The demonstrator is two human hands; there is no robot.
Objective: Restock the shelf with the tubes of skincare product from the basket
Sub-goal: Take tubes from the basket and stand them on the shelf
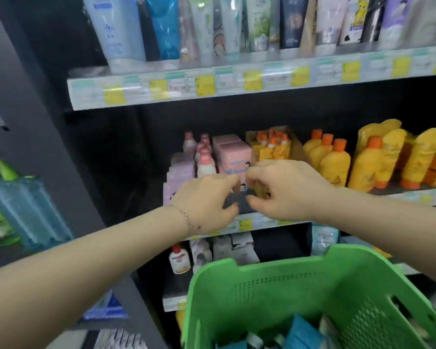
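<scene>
My left hand [207, 200] and my right hand [287, 190] meet at the front of the middle shelf [252, 224]. Between their curled fingers and thumbs they pinch a small dark pack [237, 199] with a pink cartoon print; blur hides what it is. Just behind it stand pink boxes [233, 152]. The green basket [262, 280] sits low in front of me, with blue tubes [305, 331] and other packs inside. A row of upright skincare tubes [207, 28] fills the top shelf [212, 84].
Yellow bottles with orange caps [335, 165] crowd the middle shelf to the right. Pink bottles [204, 157] and lilac boxes [179, 177] stand to the left. A dark upright post [43, 147] borders the unit on the left. A lower shelf holds small bottles [179, 259].
</scene>
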